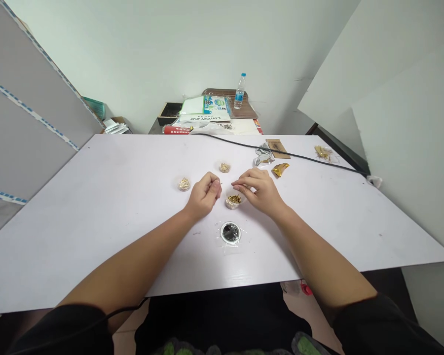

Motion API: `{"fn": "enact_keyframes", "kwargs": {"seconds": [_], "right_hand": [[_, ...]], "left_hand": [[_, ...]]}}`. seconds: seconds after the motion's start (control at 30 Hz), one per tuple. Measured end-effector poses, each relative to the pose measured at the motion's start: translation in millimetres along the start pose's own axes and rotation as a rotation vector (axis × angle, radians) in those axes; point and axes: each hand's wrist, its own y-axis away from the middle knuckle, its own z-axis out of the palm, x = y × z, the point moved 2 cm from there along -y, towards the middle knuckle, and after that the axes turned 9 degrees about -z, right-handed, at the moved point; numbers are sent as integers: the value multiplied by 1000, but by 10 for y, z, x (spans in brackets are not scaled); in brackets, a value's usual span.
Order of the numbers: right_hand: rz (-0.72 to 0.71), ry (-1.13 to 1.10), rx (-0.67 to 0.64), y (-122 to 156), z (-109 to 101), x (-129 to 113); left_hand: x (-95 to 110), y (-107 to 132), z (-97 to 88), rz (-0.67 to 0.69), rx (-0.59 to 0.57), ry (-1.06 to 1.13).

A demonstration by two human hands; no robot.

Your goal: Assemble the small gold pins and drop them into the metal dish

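My left hand (204, 196) is closed, thumb pressed against the curled fingers. A tiny thin piece (221, 184) pokes out from its fingertips, too small to name. Across from it, my right hand (259, 191) has thumb and forefinger pinched together above a clear cup of small gold-coloured pieces (234, 199); what the pinch holds, if anything, I cannot make out. Left of my left hand stands a clear tub of thin gold-coloured sticks (184, 184). A similar small tub (224, 167) stands behind the gap between my hands. Nearer me lies a round dark disc with a white rim (231, 232) on clear film.
A black cable (240, 143) crosses the back of the white table (96, 222). Silver foil packaging (263, 159), a gold wrapper (280, 170) and a brown card (278, 148) lie back right. Beyond the table stands a water bottle (240, 92) on a brown tray (249, 111).
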Motion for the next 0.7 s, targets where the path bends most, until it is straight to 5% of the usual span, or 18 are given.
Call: {"fn": "enact_keyframes", "kwargs": {"seconds": [0.2,0.43,0.7], "right_hand": [[235,-184,241,1,-84,49],[382,-417,424,21,-85,99],[459,-614,417,-2,-66,65]], "left_hand": [[140,244,219,198,-413,-292],[46,81,146,-11,-150,-604],[89,89,93,-87,-86,-434]]}}
